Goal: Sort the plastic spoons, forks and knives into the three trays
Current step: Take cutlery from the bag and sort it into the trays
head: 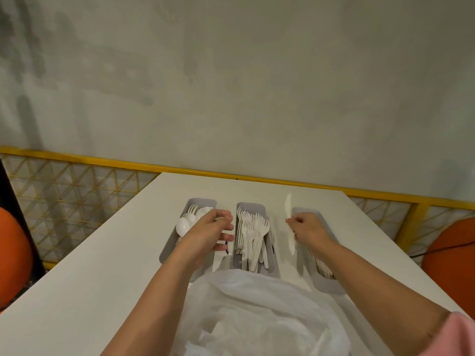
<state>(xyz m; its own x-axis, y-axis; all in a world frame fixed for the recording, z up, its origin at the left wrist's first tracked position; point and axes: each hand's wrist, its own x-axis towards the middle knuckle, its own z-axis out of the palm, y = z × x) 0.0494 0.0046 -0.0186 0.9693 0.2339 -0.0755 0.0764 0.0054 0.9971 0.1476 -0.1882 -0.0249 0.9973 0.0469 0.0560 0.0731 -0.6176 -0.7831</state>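
Right hand (311,229) pinches a white knife (288,206) just right of centre, blade pointing up, between the middle tray (250,204) of forks (253,227) and the right tray (331,286). Left hand (210,232) hovers over the left tray (200,200) with its spoons (183,226), fingers curled (whether gripping anything, I cannot tell). A plastic bag (257,304) fills bottom centre.

White table (84,273) bearing a translucent plastic bag (257,312); yellow mesh fence (77,199) behind; grey wall (231,86) above; left orange ball (12,255), right orange ball (452,258).
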